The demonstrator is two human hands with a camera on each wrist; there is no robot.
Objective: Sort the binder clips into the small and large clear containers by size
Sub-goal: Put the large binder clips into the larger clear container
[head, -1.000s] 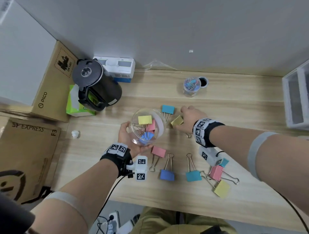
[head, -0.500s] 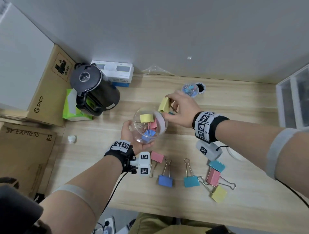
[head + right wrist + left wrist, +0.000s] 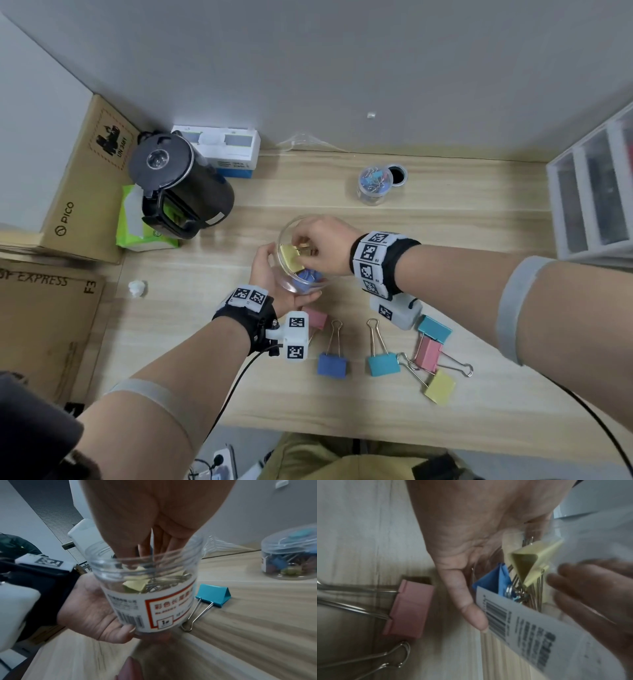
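My left hand (image 3: pixel 270 277) grips the large clear jar (image 3: pixel 294 286) from below, just above the table, its mouth tilted toward me. Blue (image 3: pixel 493 580) and yellow clips lie inside it. My right hand (image 3: pixel 310 245) reaches into the jar mouth (image 3: pixel 145 559) and pinches a large yellow binder clip (image 3: pixel 291 257) by its wire handles. The small clear container (image 3: pixel 374 185) stands at the back, filled with small clips. Several large clips lie on the table near me: pink (image 3: pixel 317 317), blue (image 3: pixel 332 365), teal (image 3: pixel 383 365), teal (image 3: pixel 435 329), pink (image 3: pixel 428 353), yellow (image 3: pixel 442 387).
Another teal clip (image 3: pixel 212 595) lies on the table just behind the jar. A black kettle (image 3: pixel 178 192), a green tissue pack (image 3: pixel 137 222) and cardboard boxes (image 3: pixel 82 178) crowd the left. White drawers (image 3: pixel 592 198) stand at the right edge.
My right hand picked the yellow clip off the table, carried it up and left, and now holds it inside the jar mouth. The left hand kept hold of the jar.
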